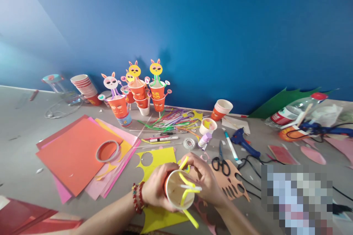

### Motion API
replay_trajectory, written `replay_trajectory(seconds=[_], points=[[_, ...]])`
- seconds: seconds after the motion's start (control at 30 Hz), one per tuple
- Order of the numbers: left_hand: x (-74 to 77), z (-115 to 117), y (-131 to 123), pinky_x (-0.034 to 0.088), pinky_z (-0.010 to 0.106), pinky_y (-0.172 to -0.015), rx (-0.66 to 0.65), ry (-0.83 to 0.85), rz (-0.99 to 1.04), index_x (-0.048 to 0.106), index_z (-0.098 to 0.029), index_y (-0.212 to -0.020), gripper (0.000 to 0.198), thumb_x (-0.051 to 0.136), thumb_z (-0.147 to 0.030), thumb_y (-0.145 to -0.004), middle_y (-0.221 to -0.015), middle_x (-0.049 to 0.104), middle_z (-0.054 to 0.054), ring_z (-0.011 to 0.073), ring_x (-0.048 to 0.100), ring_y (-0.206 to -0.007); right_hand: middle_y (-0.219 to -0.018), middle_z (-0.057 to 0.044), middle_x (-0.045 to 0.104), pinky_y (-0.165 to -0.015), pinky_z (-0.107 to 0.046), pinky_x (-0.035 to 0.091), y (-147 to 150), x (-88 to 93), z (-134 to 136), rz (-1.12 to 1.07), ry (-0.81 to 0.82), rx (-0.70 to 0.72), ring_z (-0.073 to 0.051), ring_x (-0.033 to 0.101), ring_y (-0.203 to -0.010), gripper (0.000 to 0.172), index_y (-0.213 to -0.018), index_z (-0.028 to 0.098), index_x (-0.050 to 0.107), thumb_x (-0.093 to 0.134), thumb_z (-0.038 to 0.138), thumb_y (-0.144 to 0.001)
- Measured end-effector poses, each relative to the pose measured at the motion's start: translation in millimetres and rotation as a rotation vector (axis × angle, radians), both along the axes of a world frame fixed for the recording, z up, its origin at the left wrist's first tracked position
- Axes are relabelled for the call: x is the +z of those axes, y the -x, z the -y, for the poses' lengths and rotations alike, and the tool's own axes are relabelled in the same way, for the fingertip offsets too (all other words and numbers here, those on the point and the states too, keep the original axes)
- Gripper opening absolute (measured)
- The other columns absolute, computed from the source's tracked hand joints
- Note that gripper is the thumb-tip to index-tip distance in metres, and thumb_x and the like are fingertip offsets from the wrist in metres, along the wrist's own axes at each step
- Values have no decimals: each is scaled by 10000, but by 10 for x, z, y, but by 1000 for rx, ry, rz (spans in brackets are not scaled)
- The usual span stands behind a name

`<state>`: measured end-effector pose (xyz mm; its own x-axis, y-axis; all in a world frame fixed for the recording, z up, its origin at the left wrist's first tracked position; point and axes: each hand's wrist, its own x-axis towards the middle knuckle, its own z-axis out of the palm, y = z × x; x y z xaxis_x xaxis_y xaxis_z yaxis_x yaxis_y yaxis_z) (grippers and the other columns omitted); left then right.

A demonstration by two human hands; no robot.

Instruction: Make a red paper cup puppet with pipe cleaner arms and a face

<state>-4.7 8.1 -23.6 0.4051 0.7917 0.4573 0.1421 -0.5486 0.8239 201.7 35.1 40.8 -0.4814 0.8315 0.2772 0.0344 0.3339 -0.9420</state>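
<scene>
My left hand (157, 185) is wrapped round a paper cup (176, 203), tilted so that its open mouth faces me. Bent yellow pipe cleaners (186, 180) and a white stick (189, 187) show at the mouth. One yellow length sticks out past the near rim, another past the far side. My right hand (204, 174) is closed at the cup's far right side, its fingers curled at the upper yellow pipe cleaner. A small round piece with a yellow edge (188, 169) shows by those fingers, partly hidden. Beneath the cup lies yellow cut-out paper (157, 159).
Black-handled scissors (220, 163) lie on peach cut-outs (239, 185) to the right. Beyond are a blue glue gun (244, 143) with cable, a glue stick (204, 140), and pipe cleaners (176, 120). Rabbit-faced cup figures (119, 107) stand behind. Orange paper (77, 154) carries a tape roll (97, 152).
</scene>
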Motion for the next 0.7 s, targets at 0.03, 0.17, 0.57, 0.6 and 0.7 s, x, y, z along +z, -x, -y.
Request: replay_trajectory(seconds=[0.03,0.17,0.57,0.6,0.7], points=[[5,-2,-2,570,381,-820,-3,-1,16,494,-208,-1267,926,896,-603,-532,-1104,697,135,313,726,-934,-922,-27,596,-820,-314,451,-2,-6,0,-2,6,3,-210,580,-888,90,-905,225,611,675,265,-856],[31,-13,-3,559,377,-816,-4,-39,78,494,-222,-1269,910,889,-615,-549,-1105,685,117,302,713,-934,-953,-31,594,-855,-318,450,-16,-22,-5,-16,53,12,-217,580,-931,123,-933,230,619,688,296,-855],[138,0,-49,524,331,-680,-361,530,552,520,-198,-1181,881,857,-705,-545,-1000,672,108,249,684,-800,-1394,-97,505,-1142,-461,333,-46,-12,-92,-248,260,297,-316,468,-1326,690,-1315,321,602,797,641,-736],[157,-7,-52,521,326,-650,-408,563,553,529,-187,-1191,886,811,-754,-570,-987,684,120,250,691,-773,-1403,-96,505,-1157,-466,312,-35,-36,-88,-246,251,310,-317,448,-1350,715,-1320,326,604,829,622,-709],[210,-35,-66,517,338,-582,-539,634,546,585,-134,-1196,999,644,-910,-571,-912,718,154,269,702,-693,-1414,-122,515,-1141,-486,336,11,-102,-74,-238,254,354,-335,440,-1369,800,-1346,302,590,885,580,-655]])
